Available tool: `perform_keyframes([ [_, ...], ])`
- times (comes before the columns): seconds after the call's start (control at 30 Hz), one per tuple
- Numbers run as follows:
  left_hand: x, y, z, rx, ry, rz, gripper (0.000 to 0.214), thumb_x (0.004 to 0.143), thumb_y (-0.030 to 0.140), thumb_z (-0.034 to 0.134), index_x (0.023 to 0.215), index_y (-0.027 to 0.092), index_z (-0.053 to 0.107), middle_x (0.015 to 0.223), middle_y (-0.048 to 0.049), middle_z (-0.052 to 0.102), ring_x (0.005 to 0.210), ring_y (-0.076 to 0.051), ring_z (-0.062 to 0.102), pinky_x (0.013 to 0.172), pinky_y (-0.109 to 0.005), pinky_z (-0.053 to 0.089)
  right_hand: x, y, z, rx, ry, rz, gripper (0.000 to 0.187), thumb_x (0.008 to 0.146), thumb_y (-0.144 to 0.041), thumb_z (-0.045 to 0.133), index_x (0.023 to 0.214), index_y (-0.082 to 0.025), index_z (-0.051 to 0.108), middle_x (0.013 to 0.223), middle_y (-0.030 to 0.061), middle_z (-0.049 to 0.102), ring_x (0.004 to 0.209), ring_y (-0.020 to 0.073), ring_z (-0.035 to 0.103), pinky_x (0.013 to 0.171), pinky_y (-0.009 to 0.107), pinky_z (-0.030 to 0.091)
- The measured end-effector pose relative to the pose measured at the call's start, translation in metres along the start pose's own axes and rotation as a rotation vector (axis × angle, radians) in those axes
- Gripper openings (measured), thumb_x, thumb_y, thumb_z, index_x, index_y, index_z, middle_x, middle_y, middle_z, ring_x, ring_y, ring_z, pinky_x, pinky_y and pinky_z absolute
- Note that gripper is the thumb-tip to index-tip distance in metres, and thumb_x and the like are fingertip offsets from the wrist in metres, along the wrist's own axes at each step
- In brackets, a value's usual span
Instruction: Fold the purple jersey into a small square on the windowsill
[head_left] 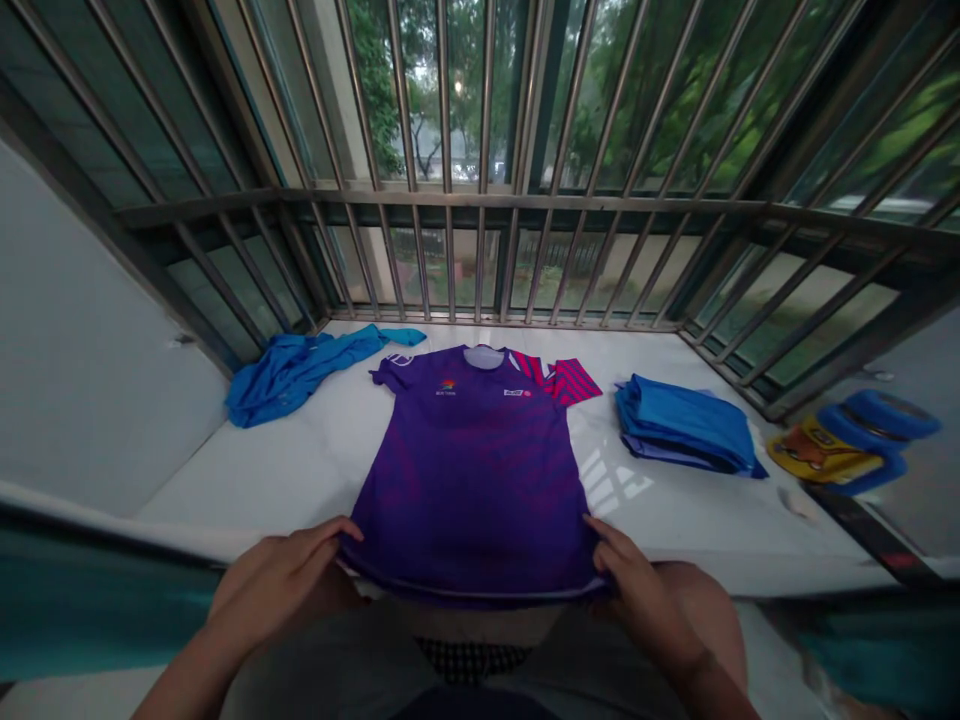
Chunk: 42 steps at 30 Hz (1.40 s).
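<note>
Centrally: purple jersey (472,470), short-sleeved, laid flat and face-up on the white ledge (300,470), collar toward the window bars (480,200), hem overhanging the near edge. The fabric is thin, smooth and faintly sheened, likely synthetic, with a darker slanted print and small crests on the chest. One sleeve (566,380) is striped pink and navy (the other is plain purple). Left hand (281,580) and right hand (645,590) each keep a closed grip on a hem corner.

Risks, as judged:
- Slick cloth on a glossy ledge may slide toward the person if either hand pulls.
- An uneven pull would skew the body and set creases.
- The hem sags between the two pinches and could tuck under itself.

Adjacent:
- Crumpled blue garment (300,370), limp and rumpled, at left rear, apart from the jersey.
- Stack of folded blue clothes (686,425), squared and layered, to the right, near the striped sleeve without touching it.
- Yellow and blue objects (832,445), rounded, farther right past the ledge corner (too blurred to identify).
</note>
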<state>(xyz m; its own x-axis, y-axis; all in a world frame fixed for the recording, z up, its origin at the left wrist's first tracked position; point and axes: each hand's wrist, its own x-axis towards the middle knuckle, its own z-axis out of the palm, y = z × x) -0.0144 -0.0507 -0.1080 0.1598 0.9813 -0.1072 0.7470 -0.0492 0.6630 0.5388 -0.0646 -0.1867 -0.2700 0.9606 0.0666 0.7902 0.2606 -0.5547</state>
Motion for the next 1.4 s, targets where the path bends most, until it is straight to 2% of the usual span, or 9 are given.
perform_keyframes([
  [0.1,-0.012,-0.002,0.003,0.027,-0.294,0.001,0.036,0.102,0.043,0.049,0.119,0.039,0.082,0.111,0.0049,0.085,0.107,-0.023,0.081,0.098,-0.029,0.061,-0.021,0.003,-0.003,-0.119,-0.136,-0.054,0.041,0.079,-0.001,0.050,0.106,-0.023,0.072,0.166,0.0110,0.057,0.157,0.0290,0.049,0.131,0.057,0.040],
  [0.2,-0.016,-0.004,0.009,-0.003,-0.466,-0.107,0.042,0.091,0.040,0.059,0.128,0.043,0.079,0.097,0.0047,0.086,0.086,-0.027,0.083,0.076,-0.033,0.066,-0.027,0.001,-0.014,-0.139,-0.236,-0.086,0.044,0.079,-0.004,0.052,0.111,-0.024,0.075,0.172,0.0082,0.049,0.162,0.0297,0.043,0.131,0.056,0.041],
  [0.3,0.004,0.006,0.013,0.003,-0.344,-0.112,0.054,0.085,0.044,0.066,0.138,0.050,0.074,0.084,0.0059,0.083,0.073,-0.032,0.081,0.066,-0.041,0.065,-0.001,-0.009,-0.026,-0.127,-0.169,-0.117,0.047,0.087,-0.013,0.056,0.128,-0.027,0.073,0.172,0.0077,0.049,0.161,0.0288,0.044,0.131,0.053,0.043],
  [0.4,0.059,0.031,0.023,0.003,-0.152,0.077,0.042,0.097,0.049,0.059,0.134,0.039,0.076,0.091,0.0002,0.084,0.083,-0.030,0.082,0.079,-0.041,0.066,0.058,-0.020,-0.024,-0.164,-0.011,-0.132,0.039,0.104,-0.028,0.051,0.137,-0.023,0.070,0.169,0.0131,0.053,0.158,0.0288,0.049,0.131,0.053,0.042],
  [0.53,0.146,0.055,0.053,0.221,0.113,0.236,0.050,0.106,0.043,0.049,0.143,0.018,0.071,0.153,-0.0166,0.069,0.146,-0.033,0.063,0.124,-0.050,0.048,0.135,-0.025,0.007,-0.303,0.032,-0.050,0.056,0.106,-0.039,0.054,0.157,-0.014,0.059,0.171,0.0211,0.047,0.160,0.0372,0.045,0.129,0.061,0.040],
  [0.67,0.181,0.045,0.093,0.536,0.087,0.093,0.064,0.110,0.046,0.049,0.164,0.010,0.052,0.178,-0.0239,0.035,0.166,-0.040,0.034,0.131,-0.063,0.034,0.155,-0.021,0.039,-0.402,-0.010,0.075,0.063,0.109,-0.041,0.049,0.167,-0.015,0.050,0.175,0.0181,0.041,0.163,0.0372,0.039,0.132,0.061,0.033],
  [0.9,0.145,0.017,0.128,0.618,0.154,0.120,0.076,0.110,0.061,0.044,0.173,0.018,0.041,0.182,-0.0186,0.029,0.168,-0.040,0.029,0.135,-0.061,0.026,0.120,-0.021,0.047,-0.413,0.014,0.070,0.066,0.111,-0.046,0.046,0.171,-0.019,0.045,0.178,0.0122,0.037,0.166,0.0350,0.034,0.134,0.060,0.027],
  [1.27,0.071,0.002,0.127,0.551,0.113,0.110,0.072,0.107,0.058,0.050,0.172,0.026,0.044,0.180,-0.0111,0.036,0.166,-0.038,0.035,0.133,-0.064,0.030,0.042,-0.034,0.077,-0.435,0.161,-0.003,0.066,0.108,-0.049,0.050,0.171,-0.027,0.046,0.174,0.0120,0.045,0.157,0.0392,0.048,0.127,0.060,0.037],
  [1.4,0.078,0.017,0.118,0.499,0.122,0.072,0.062,0.104,0.057,0.058,0.154,0.021,0.066,0.167,-0.0194,0.055,0.152,-0.044,0.054,0.128,-0.070,0.034,0.024,-0.040,0.071,-0.430,0.209,-0.020,0.053,0.109,-0.047,0.050,0.159,-0.030,0.060,0.161,0.0121,0.062,0.141,0.0376,0.063,0.116,0.055,0.047],
])
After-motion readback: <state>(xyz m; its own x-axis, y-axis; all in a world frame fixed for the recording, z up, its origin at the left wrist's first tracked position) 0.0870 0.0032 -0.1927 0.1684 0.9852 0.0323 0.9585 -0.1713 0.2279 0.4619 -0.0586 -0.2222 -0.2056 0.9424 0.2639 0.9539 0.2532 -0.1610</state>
